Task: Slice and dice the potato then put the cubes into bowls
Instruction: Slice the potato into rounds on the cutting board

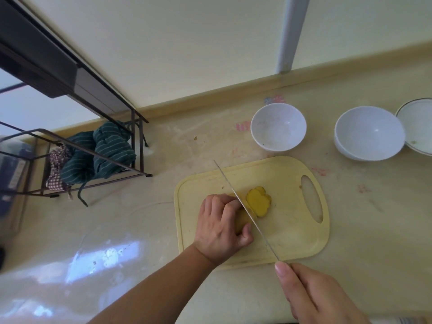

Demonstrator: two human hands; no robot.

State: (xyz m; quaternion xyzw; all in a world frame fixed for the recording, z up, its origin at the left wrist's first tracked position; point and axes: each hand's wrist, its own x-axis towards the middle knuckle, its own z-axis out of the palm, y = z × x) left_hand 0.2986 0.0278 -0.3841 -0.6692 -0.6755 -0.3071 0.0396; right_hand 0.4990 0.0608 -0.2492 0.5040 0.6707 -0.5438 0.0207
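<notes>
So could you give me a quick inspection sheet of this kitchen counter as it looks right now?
Surface: beige counter, stained with pink marks.
Job's things: potato on yellow cutting board; cut slices beside the knife; two empty white bowls behind the board.
Clutter: white plate; green striped cloth in metal rack.
Grippers: left hand holds the potato; right hand grips the knife.
Cables: nothing seen.
Surroundings: cream wall, white pipe.

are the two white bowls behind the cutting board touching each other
Apart. The head view shows bare beige counter between the left white bowl and the right white bowl.
</notes>
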